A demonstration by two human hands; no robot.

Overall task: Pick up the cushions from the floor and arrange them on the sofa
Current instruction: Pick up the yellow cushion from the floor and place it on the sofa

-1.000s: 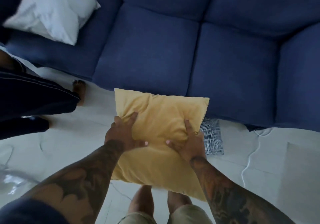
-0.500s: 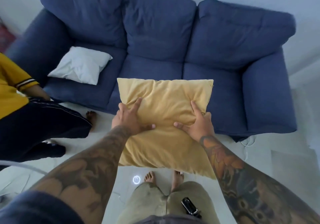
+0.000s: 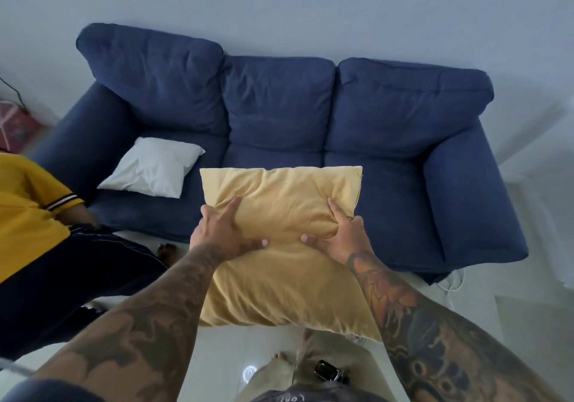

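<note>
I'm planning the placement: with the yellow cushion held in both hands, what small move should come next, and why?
Probably carry the yellow cushion forward and lower it onto the middle seat of the blue sofa. The left hand and right hand hold it off the floor, the white cushion occupies the left seat, and the middle is free.

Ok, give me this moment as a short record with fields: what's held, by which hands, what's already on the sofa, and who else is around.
held: yellow cushion, off the floor, in front of the sofa
hands: left hand and right hand, fingers pressed into the fabric
sofa: blue sofa, three seats
already placed: white cushion, lying flat on the left seat
middle and right seats: bare where visible
bystander: person in a yellow shirt, at left
</note>
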